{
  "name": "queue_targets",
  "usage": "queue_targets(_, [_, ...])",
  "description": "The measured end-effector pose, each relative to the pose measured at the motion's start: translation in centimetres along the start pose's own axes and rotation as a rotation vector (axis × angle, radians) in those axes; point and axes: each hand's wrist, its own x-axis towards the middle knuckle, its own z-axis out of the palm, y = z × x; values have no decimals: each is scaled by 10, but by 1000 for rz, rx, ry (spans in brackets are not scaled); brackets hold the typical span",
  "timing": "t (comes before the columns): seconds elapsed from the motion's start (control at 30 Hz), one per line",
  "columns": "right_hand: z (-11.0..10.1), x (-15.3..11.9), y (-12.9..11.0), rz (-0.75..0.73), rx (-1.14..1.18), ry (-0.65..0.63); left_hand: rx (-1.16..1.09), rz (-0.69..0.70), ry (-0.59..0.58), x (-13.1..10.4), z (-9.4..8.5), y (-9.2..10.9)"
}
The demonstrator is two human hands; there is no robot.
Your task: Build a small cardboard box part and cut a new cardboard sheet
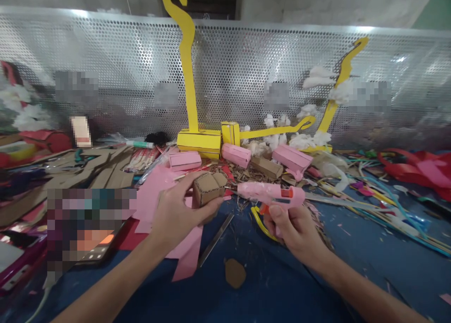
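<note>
My left hand (179,215) is wrapped round a small brown cardboard box (207,190) with several flat sides and holds it up over the table. In my right hand (292,224) is a pink hot glue gun (264,195), gripped by its handle, with a finger near the orange trigger. Its nozzle points left, at the cardboard box; whether the tip touches the box I cannot tell. A clear glue stick (338,201) sticks out of the gun's back end. Below the hands, a rounded cardboard piece (235,273) lies on the blue table cover (268,295).
Pink paper (150,201) and a metal strip (216,239) lie under my left hand. Behind stand yellow hook-shaped pieces on boxes (199,142), pink boxes (291,157) and cardboard scraps. Cardboard strips and a phone are at left, red ribbon (416,170) and pipe cleaners at right. A perforated metal panel (232,74) closes off the back.
</note>
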Motion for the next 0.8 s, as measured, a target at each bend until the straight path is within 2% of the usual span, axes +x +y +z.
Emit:
queue_targets(0.2, [1, -2, 4, 5, 54, 10, -56, -15, 23, 2, 1, -3])
queue_targets(0.4, [1, -1, 3, 53, 49, 4, -100, 10, -20, 1, 0, -1])
queue_targets(0.8, [1, 0, 3, 43, 17, 0, -90, 10, -50, 1, -1, -2])
